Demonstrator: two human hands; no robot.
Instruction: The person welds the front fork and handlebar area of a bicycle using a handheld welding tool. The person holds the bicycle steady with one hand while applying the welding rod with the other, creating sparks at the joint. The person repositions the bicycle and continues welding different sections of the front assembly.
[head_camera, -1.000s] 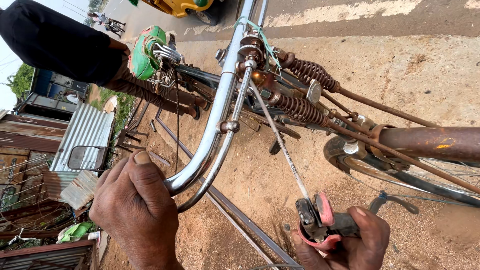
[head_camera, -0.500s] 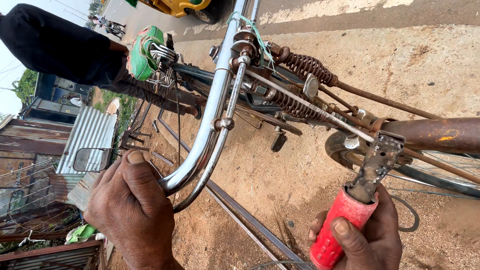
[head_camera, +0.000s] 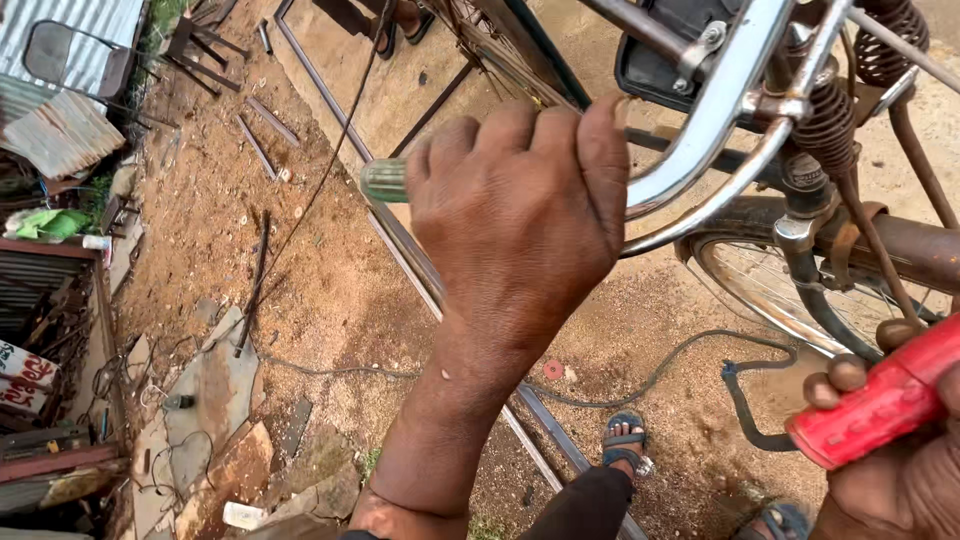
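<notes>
My left hand (head_camera: 515, 215) is closed around the end of the bicycle's chrome handlebar, whose green grip (head_camera: 385, 181) sticks out past my fingers. The chrome handlebar tube (head_camera: 715, 110) curves up to the right toward the rusty springs (head_camera: 830, 125) near the head of the frame. My right hand (head_camera: 895, 470) sits at the lower right corner, closed on a tool with a red handle (head_camera: 880, 400); the tool's working end is out of frame. The front wheel and rusty mudguard (head_camera: 905, 250) lie below the handlebar.
Sandy ground lies below with a long metal frame rail (head_camera: 420, 270), scattered steel bars (head_camera: 262, 125), a black cable (head_camera: 690, 350) and a small red disc (head_camera: 553, 369). My sandalled foot (head_camera: 625, 445) stands near the rail. A chair (head_camera: 75, 60), corrugated sheets and scrap fill the left edge.
The view has swung downward and closer. My left hand has turned over on the handlebar end. My right hand has dropped to the lower right, and the tool's head has left the frame.
</notes>
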